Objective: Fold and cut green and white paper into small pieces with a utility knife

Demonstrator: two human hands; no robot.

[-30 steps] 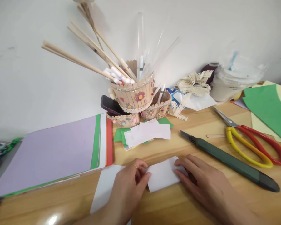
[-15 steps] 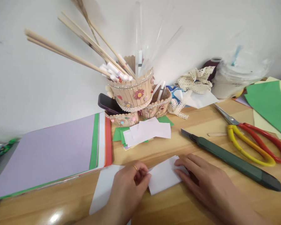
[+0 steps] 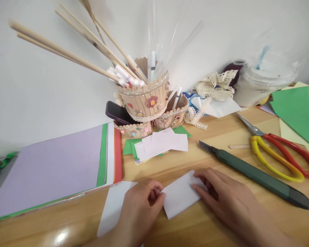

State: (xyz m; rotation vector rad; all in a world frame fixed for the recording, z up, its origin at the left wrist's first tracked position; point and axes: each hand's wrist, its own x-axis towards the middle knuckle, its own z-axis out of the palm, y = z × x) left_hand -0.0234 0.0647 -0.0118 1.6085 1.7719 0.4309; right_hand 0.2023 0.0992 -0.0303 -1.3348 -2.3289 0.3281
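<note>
Folding step, lower centre: left hand (image 3: 141,209) pinches white paper (image 3: 180,195) edge; right hand (image 3: 221,202) lies flat, pressing opposite end. Next probably calls for firm creasing pressure.

Small white folded paper (image 3: 181,195), rectangular, tilted slightly, flat on worktop (image 3: 221,226), overlapping larger white sheet (image 3: 113,209).

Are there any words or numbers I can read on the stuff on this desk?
None can be read.
The plastic cup shows faint grey marks, too blurred to read.
The folded white paper between the left hand and right hand is blank.
The green knife shows no lettering.
</note>
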